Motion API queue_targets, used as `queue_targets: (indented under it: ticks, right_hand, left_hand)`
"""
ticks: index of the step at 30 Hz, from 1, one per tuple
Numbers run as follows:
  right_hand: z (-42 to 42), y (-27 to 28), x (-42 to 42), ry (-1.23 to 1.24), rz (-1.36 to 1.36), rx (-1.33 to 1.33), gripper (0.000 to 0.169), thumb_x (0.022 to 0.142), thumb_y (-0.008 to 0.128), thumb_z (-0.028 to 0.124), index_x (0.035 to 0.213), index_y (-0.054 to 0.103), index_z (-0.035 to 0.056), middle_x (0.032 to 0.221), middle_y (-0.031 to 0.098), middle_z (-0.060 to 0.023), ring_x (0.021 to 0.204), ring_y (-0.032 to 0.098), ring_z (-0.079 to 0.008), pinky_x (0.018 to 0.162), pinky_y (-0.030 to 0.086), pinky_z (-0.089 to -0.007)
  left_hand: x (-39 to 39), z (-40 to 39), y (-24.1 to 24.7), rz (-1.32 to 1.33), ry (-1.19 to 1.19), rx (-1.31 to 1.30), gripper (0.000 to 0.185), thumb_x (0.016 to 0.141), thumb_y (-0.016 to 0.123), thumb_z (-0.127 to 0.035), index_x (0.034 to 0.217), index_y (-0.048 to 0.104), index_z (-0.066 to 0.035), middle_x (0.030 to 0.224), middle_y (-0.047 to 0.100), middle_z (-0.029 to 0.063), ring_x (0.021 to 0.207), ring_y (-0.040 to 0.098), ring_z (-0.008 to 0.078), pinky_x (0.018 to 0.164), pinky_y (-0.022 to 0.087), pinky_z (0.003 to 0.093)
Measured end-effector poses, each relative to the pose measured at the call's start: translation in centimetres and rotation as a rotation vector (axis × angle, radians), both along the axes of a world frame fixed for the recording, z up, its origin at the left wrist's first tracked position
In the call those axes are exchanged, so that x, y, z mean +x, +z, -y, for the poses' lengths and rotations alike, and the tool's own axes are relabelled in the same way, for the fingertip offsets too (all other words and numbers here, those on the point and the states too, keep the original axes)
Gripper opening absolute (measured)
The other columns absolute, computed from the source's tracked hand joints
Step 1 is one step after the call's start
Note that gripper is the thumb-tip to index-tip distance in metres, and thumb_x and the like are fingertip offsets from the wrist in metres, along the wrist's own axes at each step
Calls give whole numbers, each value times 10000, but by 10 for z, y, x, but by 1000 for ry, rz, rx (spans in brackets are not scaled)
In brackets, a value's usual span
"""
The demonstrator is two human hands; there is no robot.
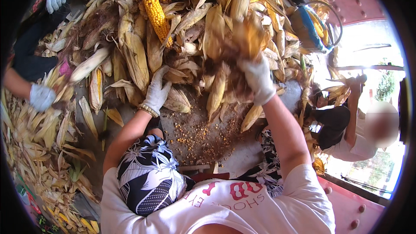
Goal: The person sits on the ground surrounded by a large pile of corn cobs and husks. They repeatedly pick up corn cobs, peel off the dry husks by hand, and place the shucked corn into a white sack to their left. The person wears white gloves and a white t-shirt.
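My left hand [158, 90], in a white glove with a beaded bracelet at the wrist, rests among corn husks with its fingers apart, beside a husk-covered corn ear [177, 100]. Farther right, my gloved right hand [258, 76] is blurred by motion. Blurred brown and yellow husk material [248, 39] lies at its fingertips; whether the hand grips it cannot be told. A bare yellow corn cob [156, 16] leans on the heap of unhusked ears [133, 55] ahead of me.
Loose kernels [198, 136] lie on the concrete floor between my legs. At left, a co-worker's gloved hands [42, 97] are near stripped husks [42, 156]. A blue container [308, 27] holding corn stands upper right. Another person [344, 130] sits at right, holding husked material.
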State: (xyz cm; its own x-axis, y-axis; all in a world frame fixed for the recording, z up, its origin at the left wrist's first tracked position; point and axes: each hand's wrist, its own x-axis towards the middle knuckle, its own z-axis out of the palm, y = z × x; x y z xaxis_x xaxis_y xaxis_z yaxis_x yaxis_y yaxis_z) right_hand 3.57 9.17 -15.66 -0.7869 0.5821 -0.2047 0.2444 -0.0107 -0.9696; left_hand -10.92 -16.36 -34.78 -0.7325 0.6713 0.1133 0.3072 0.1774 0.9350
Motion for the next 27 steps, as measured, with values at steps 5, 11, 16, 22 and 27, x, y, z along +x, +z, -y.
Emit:
queue_targets:
  ticks: [5, 11, 16, 22, 27]
  right_hand:
    - [-38, -60, -84, -144, 130, 193, 371, 806, 694, 110, 1154, 590, 33, 923, 663, -73, 766, 598, -156, 696, 506, -288]
    - [40, -112, -128, -189, 407, 1064, 432, 723, 770, 207, 1108, 613, 91, 1270, 514, -103, 1161, 463, -276, 977, 398, -462]
    - [44, -95, -116, 249, 440, 1183, 315, 708, 729, 214, 987, 617, 122, 1077, 629, -76, 1129, 485, -291, 947, 361, -490]
    - [-13, -43, -86, -192, -42, 524, 343, 768, 696, 8, 1090, 581, 38, 1011, 654, -130, 847, 641, -224, 802, 551, -337]
    - [-109, -14, -52, -112, 72, 720, 555, 789, 733, 149, 1279, 481, 81, 1152, 603, -156, 1096, 578, -300, 925, 473, -424]
  left_hand:
    - [3, -6, -9, 35, 13, 55, 520, 822, 598, 14, 1322, 455, 8, 1316, 513, 166, 1256, 474, 282, 1082, 342, 337]
    - [3, -2, -12, -9, 30, 47, 488, 832, 590, 1, 1305, 472, 8, 1317, 510, 161, 1253, 473, 282, 1079, 346, 343]
    - [7, -3, -7, -170, 52, -13, 444, 810, 598, 21, 1247, 519, 10, 1298, 510, 169, 1238, 473, 307, 1074, 354, 357]
    - [4, -1, -1, -128, -9, -23, 422, 806, 578, 49, 1223, 530, 4, 1327, 501, 158, 1254, 468, 295, 1074, 355, 347]
    - [7, -3, -5, -146, 31, -10, 417, 796, 582, 85, 1200, 537, -3, 1305, 510, 146, 1252, 472, 279, 1072, 357, 344]
